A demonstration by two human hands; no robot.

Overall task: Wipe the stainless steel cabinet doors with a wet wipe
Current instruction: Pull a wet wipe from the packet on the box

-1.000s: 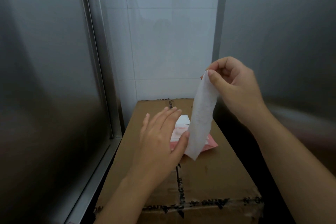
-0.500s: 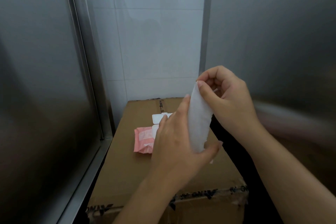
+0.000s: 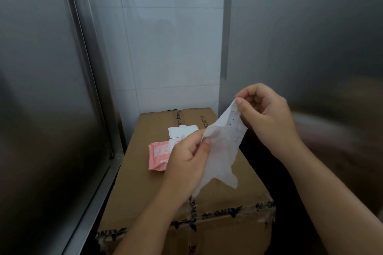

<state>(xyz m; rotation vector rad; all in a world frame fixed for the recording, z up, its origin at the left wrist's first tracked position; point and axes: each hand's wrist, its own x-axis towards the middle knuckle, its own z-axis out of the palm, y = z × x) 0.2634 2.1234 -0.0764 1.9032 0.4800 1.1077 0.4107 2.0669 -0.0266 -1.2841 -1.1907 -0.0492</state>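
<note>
Both the left hand (image 3: 186,163) and the right hand (image 3: 267,116) pinched the wet wipe (image 3: 222,151), partly unfolded; the cabinet doors (image 3: 37,89) remained unwiped.

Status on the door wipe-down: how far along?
Done: one wet wipe is out of the pink pack, which lies on the cardboard box with its lid flipped open. In hand: the left hand and right hand each pinch an edge, spreading the wipe above the box. Left: all the wiping; the wipe touches neither the left cabinet door nor the right cabinet door.
</note>
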